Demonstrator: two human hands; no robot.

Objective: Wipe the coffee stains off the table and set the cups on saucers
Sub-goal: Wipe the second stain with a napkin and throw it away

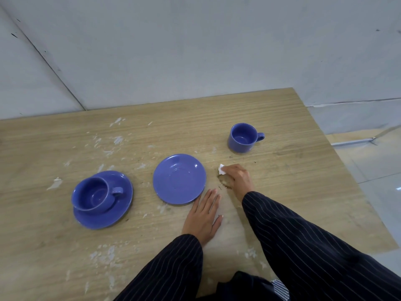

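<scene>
Nearest the front edge of the worktop [303, 192] you've got two arms in dark pinstriped sleeves [303, 246] coming in from the bottom right. The left hand [202, 216] lies flat, palm down, fingers spread out and pointing toward the far edge, holding nothing, fingertips just beside the near rim of the empty saucer [179, 178]. A little farther in, the right hand [237, 178] is curled down over a small white wipe [221, 169], one corner of it poking out on the left side; it's pressed right beside a brownish coffee stain [224, 184].

Over toward the left edge, a blue cup [95, 195] sits on the other saucer [104, 200], looks tipped a bit toward the front, handle pointing right. The empty saucer sits between that set and the wiping hand.

Farthest back, toward the far right corner, a second cup [243, 137] stands upright on bare wood, handle pointing right. White scuffs [117, 140] are scattered over the left half.
</scene>
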